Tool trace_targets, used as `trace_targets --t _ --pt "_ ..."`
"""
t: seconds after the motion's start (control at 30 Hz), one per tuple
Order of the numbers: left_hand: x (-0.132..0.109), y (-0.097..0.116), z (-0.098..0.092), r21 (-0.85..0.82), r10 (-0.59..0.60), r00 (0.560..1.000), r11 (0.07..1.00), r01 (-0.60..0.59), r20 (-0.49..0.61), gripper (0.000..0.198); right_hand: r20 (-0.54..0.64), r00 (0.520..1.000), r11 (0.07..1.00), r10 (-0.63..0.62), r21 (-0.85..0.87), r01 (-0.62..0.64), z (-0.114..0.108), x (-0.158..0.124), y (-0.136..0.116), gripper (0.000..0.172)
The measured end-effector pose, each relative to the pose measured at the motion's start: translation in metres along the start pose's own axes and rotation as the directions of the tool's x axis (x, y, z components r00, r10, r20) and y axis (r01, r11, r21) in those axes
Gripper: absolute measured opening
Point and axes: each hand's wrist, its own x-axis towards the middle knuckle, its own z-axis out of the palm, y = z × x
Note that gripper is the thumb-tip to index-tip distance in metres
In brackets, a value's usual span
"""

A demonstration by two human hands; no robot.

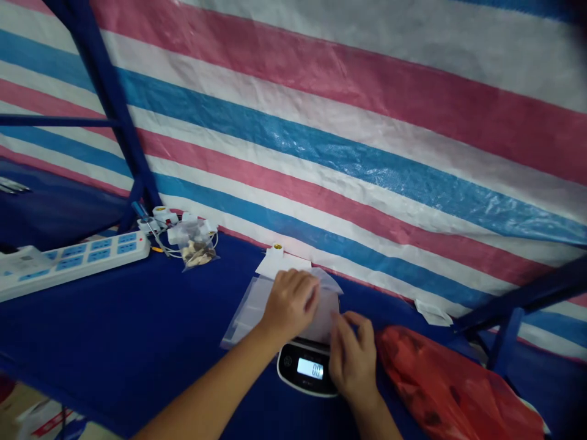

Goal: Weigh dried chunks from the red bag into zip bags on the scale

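Observation:
A black and white digital scale with a lit display stands on the blue surface. Over its upper part lies a pale sheet or bag. My left hand is curled above the left side of that sheet; what its fingers pinch, if anything, is too blurred to make out. My right hand is at the scale's right edge, fingers bent and thumb side toward the sheet, its fingertips blurred. Clear plastic bags lie left of the scale, and a white card lies behind them.
A red plastic bag with dark contents lies at the right. To the left are a long power strip, a clear bag of small pieces and white cables. Blue frame bars stand before a striped tarp.

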Motion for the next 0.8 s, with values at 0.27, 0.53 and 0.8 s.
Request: trace_targets --t 0.27,0.53,0.8 --pt "-0.017 0.007 0.001 -0.107 0.020 1.000 0.994 -0.019 0.003 0.015 0.145 0.980 0.966 0.139 0.198 -0.166 0.006 -0.009 -0.025 0.055" --pt "-0.015 0.028 -0.015 -0.337 0.273 0.943 0.920 -0.199 0.189 0.050 0.241 0.722 0.480 0.649 0.607 -0.634 -0.005 -0.011 -0.025 0.035" --pt "-0.017 0.019 -0.011 -0.316 0.228 0.845 0.946 -0.074 0.485 0.104 0.429 0.784 0.391 0.449 0.695 -0.604 -0.013 0.013 -0.020 0.024"
